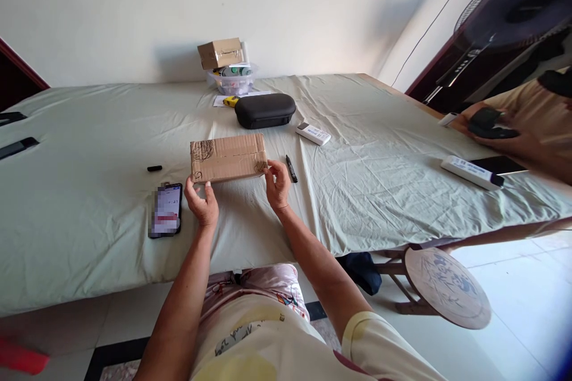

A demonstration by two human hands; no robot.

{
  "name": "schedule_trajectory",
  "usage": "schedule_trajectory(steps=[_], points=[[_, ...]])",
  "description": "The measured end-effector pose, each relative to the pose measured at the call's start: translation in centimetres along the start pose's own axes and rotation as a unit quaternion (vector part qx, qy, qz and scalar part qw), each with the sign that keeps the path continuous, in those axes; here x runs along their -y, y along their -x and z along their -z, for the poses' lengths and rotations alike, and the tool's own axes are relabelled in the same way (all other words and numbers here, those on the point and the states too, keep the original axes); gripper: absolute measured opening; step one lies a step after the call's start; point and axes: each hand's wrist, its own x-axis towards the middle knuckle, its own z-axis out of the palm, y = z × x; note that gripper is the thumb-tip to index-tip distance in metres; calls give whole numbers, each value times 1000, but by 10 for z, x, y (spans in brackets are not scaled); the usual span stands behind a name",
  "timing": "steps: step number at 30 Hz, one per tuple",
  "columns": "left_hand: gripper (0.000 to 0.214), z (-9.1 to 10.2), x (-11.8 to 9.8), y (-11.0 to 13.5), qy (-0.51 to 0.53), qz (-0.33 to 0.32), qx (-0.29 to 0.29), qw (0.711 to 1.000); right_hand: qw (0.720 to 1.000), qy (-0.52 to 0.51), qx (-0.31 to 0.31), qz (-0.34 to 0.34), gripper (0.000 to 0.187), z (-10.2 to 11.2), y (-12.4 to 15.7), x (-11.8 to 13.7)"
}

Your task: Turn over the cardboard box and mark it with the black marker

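Note:
Between my two hands is a brown cardboard box [229,158] with black scribbles at several of its corners. My left hand [202,202] grips the near left corner, thumb on the front side. At the near right corner my right hand [277,183] pinches the box with thumb and fingers. A black marker [291,168] lies on the cloth just right of my right hand. Its black cap [154,168] is off to the left. Close to my left hand lies a phone [166,211] with its screen lit and partly blurred.
Behind the box sit a black zip case [265,111], a white power bank [313,134] and a yellow tape measure [230,101]. A plastic tub [232,83] bears a smaller carton [219,53]. At right, another person's hands [500,137] hold a dark object near a white box [472,172].

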Motion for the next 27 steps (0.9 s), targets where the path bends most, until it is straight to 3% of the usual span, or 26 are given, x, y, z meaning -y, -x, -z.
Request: schedule_trajectory(steps=[6, 14, 27], points=[[43, -4, 5, -2, -12, 19, 14, 1000, 997, -37, 17, -71, 25, -2, 2, -6], [32, -9, 17, -2, -37, 65, 38, 996, 993, -53, 23, -99, 27, -2, 2, -10], [30, -1, 2, -5, -51, 38, 30, 998, 994, -14, -15, -109, 38, 3, -6, -12]])
